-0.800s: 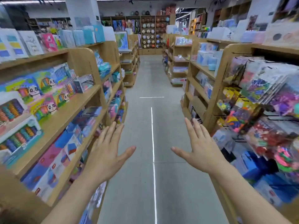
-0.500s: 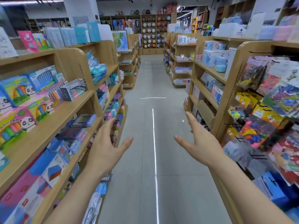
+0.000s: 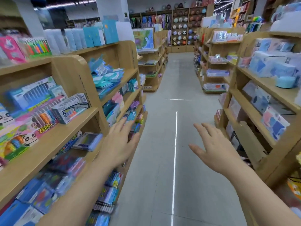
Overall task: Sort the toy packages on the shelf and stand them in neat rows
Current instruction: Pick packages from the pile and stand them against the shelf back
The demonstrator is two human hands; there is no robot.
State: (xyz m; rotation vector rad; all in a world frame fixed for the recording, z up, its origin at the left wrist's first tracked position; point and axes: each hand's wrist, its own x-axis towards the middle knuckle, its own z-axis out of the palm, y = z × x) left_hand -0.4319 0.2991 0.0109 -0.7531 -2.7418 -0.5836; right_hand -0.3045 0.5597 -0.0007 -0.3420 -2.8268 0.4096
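A wooden shelf unit runs along my left, holding toy packages. A grey boxed toy lies askew on the middle shelf beside pink and panda-printed boxes. A flat blue package lies on the shelf below. My left hand is stretched out, fingers straight, in front of that shelf's end, holding nothing. My right hand hovers over the aisle floor, fingers spread, also empty.
A second wooden shelf unit with blue and pink boxes lines the right side. The grey tiled aisle runs ahead between them, with a white line down it. More shelves and a wall of balls stand at the far end.
The view has moved forward along the aisle and turned slightly left. Both hands stay empty with straight fingers; my left hand has drifted toward the left shelf's end.
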